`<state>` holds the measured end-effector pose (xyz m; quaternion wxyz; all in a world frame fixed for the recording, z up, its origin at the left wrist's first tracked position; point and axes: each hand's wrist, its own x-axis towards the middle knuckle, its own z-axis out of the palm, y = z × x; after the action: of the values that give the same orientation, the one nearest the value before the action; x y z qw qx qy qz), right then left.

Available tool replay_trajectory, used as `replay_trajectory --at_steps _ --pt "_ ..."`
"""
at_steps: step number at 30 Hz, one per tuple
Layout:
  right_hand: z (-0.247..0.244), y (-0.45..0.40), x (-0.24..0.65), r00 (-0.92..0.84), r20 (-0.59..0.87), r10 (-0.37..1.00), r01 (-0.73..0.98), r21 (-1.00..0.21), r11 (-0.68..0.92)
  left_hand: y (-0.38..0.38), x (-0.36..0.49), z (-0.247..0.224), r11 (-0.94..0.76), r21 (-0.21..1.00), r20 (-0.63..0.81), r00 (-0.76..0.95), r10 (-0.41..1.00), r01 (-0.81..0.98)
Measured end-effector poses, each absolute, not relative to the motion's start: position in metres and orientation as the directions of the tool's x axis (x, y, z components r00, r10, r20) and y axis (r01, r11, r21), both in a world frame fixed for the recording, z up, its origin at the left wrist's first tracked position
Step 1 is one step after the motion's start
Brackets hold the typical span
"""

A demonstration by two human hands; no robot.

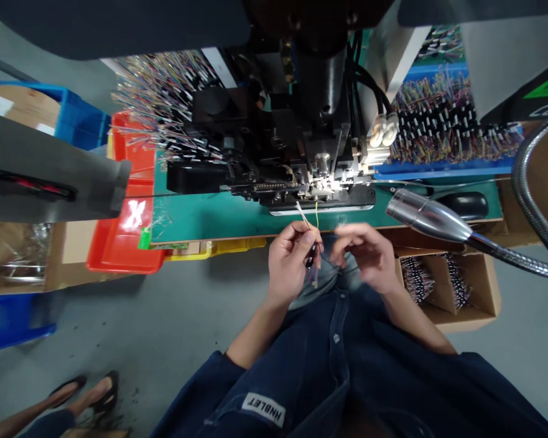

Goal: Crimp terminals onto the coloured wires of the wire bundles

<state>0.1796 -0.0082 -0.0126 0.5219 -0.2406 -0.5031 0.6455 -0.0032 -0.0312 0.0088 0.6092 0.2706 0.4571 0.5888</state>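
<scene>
Thin wires (pixel 313 240) with a black terminal, held up between the closed fingers of the left hand (pixel 290 261), just below the edge of the green bench mat (pixel 201 222). Above them, a crimping press (pixel 310 182) on the mat. Further right, the right hand (pixel 360 252), fingers curled and blurred, grip impossible to tell, near the wires and beside a divided cardboard box (pixel 452 286).

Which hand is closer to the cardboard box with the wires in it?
The right hand is nearer: it is right beside the box's edge. The left hand is farther away, on the other side of the right hand from the cardboard box.
</scene>
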Motion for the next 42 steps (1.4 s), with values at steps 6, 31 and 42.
replay_trajectory --at_steps 6,31,42 --pt "0.009 0.016 0.180 -0.293 0.143 0.945 -0.152 -0.983 0.101 -0.038 -0.003 0.003 0.145 0.908 -0.195 -0.091 0.977 -0.392" --pt "0.027 0.003 0.175 -0.274 0.264 0.925 0.042 -0.957 0.286 -0.039 -0.008 0.004 0.073 0.953 -0.105 -0.095 0.990 -0.295" --pt "0.022 0.015 0.169 -0.109 0.174 0.979 -0.114 -0.980 0.161 -0.044 -0.006 0.006 0.128 0.953 -0.160 -0.097 0.982 -0.273"
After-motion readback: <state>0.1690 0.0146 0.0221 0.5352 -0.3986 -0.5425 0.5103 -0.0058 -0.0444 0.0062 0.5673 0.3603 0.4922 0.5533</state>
